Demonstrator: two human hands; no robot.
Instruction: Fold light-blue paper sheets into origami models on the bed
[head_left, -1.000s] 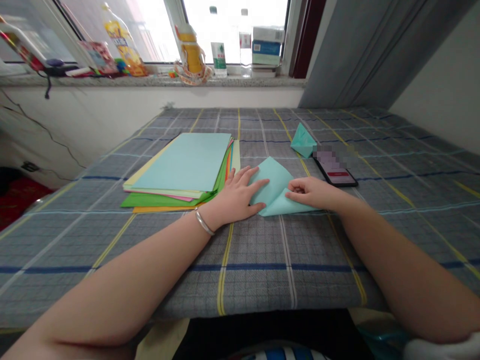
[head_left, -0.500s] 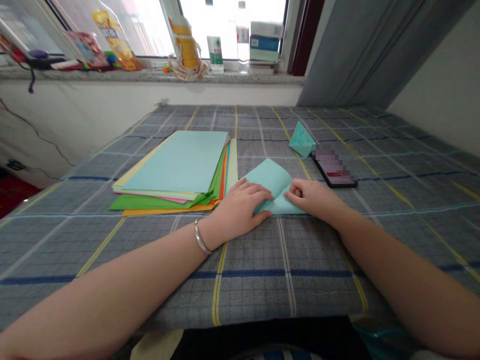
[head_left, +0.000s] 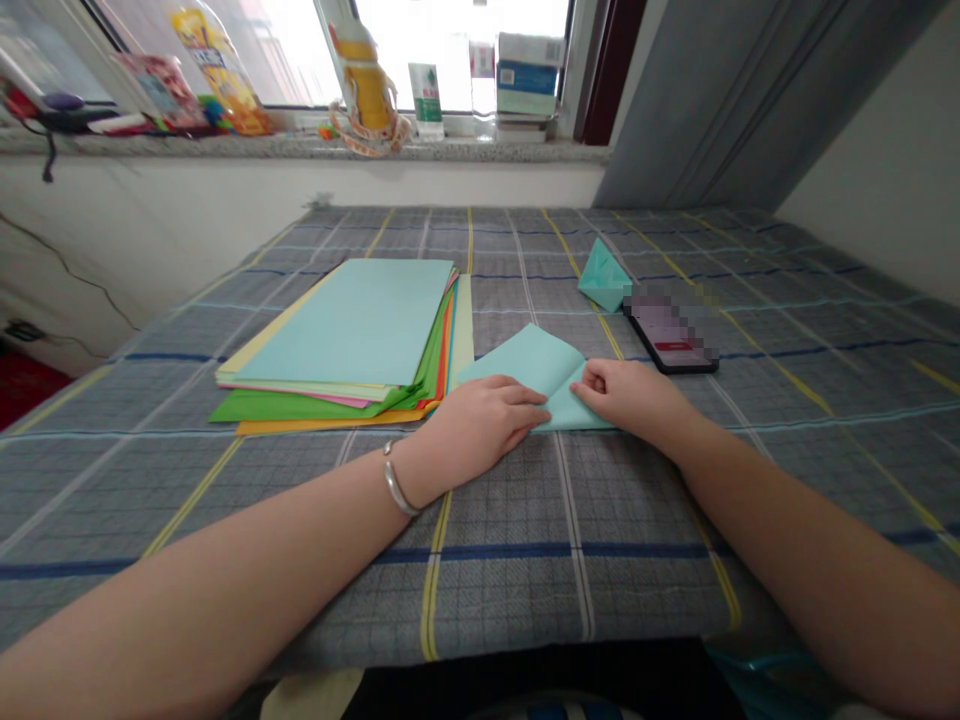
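Observation:
A light blue-green sheet of folding paper lies on the checked cloth, partly folded, with a crease running toward its right corner. My left hand rests flat across its left and lower part, fingers stretched out; some of the paper is hidden beneath. At the right side, my right hand has its fingers curled, thumb and forefinger pinching the paper near the fold. Behind my right hand stands a small folded paper piece of similar colour.
Left of my hands lies a stack of coloured paper, light blue on top. A phone lies beyond my right hand. Bottles, a tube and boxes line the windowsill at the back.
My left hand has slid slightly, its fingers now closer together and lower on the paper. The right hand stays at nearly the same spot. The view has shifted a little.

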